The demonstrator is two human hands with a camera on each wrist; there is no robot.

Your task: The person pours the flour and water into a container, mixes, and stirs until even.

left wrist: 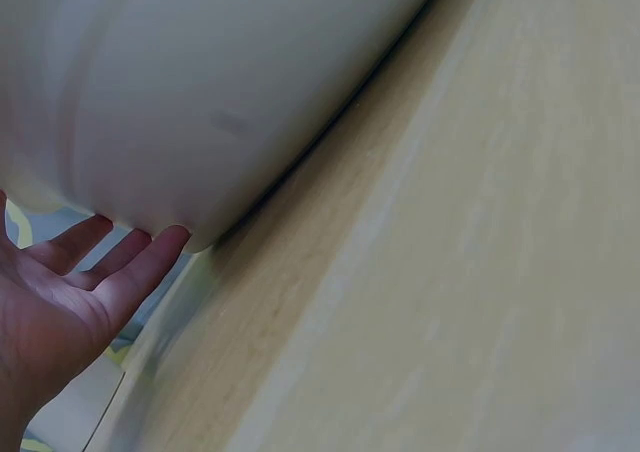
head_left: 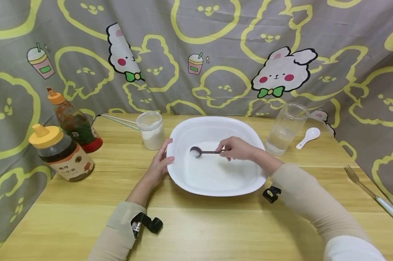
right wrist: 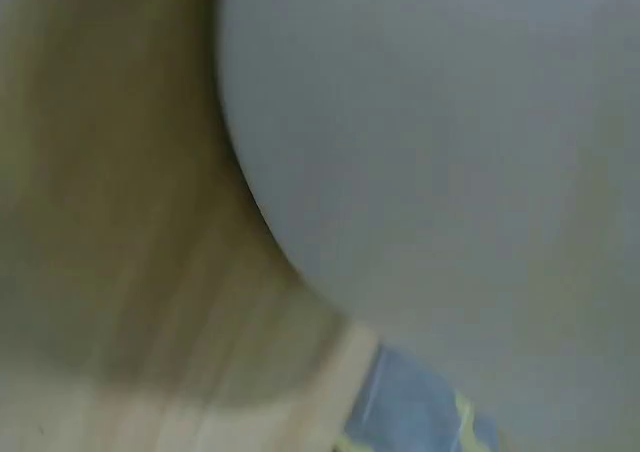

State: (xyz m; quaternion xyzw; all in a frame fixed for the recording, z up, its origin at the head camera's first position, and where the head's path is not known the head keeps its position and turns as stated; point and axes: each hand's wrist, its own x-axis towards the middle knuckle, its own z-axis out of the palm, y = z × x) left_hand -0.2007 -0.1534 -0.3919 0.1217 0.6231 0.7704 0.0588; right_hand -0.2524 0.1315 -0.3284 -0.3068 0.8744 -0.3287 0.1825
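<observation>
A wide white basin stands on the table. My left hand holds it by its left side, thumb at the rim. In the left wrist view, several fingers of that left hand touch the basin's outer wall. Over the basin, my right hand pinches the handle of a small dark spoon. White powder lies in the spoon's bowl. Whether the spoon touches the white contents below I cannot tell. In the right wrist view the basin's outer wall hides this hand.
Behind the basin's left side is a jar of white powder, with chopsticks nearby. Honey and a red sauce bottle stand left. To the right are a glass of water, a white spoon and a fork.
</observation>
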